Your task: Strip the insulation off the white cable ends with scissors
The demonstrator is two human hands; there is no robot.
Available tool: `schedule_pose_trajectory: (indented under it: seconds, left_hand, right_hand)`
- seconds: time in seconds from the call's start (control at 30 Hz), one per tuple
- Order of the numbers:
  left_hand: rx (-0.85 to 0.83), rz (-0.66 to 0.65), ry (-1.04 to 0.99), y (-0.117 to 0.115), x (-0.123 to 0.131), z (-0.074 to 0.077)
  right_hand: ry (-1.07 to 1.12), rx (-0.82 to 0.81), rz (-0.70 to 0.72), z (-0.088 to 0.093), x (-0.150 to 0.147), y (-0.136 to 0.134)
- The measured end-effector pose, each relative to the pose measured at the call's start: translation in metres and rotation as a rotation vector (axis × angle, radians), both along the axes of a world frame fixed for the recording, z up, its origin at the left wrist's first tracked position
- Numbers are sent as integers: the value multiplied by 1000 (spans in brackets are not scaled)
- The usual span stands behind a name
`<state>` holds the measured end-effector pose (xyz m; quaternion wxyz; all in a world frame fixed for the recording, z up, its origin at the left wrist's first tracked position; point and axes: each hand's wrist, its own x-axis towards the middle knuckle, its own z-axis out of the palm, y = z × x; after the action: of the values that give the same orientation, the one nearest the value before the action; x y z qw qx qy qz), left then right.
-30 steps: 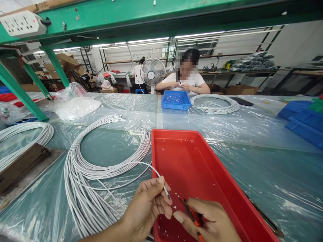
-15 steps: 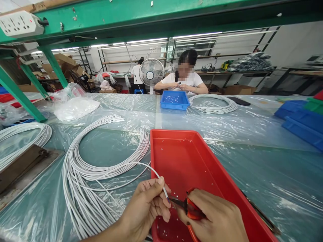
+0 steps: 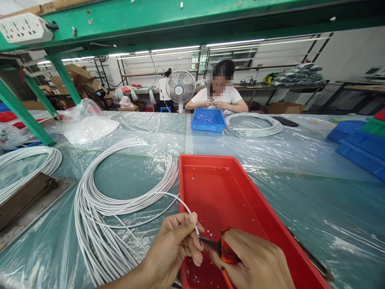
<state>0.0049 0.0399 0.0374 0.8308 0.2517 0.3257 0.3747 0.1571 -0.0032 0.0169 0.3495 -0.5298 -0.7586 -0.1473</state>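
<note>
Between thumb and fingers, my left hand pinches the end of one white cable, whose tip looks dark purple. That cable runs back to a large loose coil of white cables on the left. My right hand is closed around orange-handled cutting pliers, and their narrow dark jaws meet the cable's tip. Both hands are over the near end of a red tray, which has small white scraps on its floor. My right palm hides much of the pliers' handles.
A metal block on a plate lies at the left, beside another cable coil. Across the plastic-covered table a co-worker sits behind a blue tray. Blue bins stand at right; a green beam crosses overhead.
The pliers and my right hand have shifted slightly left, bringing the jaws closer onto the cable's tip. My left hand stays nearly still. The co-worker's hands have moved a little.
</note>
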Motion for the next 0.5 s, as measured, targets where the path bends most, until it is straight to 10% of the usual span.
schedule_pose_trajectory:
  seconds: [0.3,0.43,0.5]
  left_hand:
    - [27,-17,-4,-1,-1,-3]
    - [77,-40,36,-3,-3,-3]
    - [124,-60,60,-3,-4,-1]
  right_hand:
    - [96,60,-62,-7,12,-6]
    - [8,-34,-511,16,36,-7]
    - [-15,-416,-745,26,61,-5]
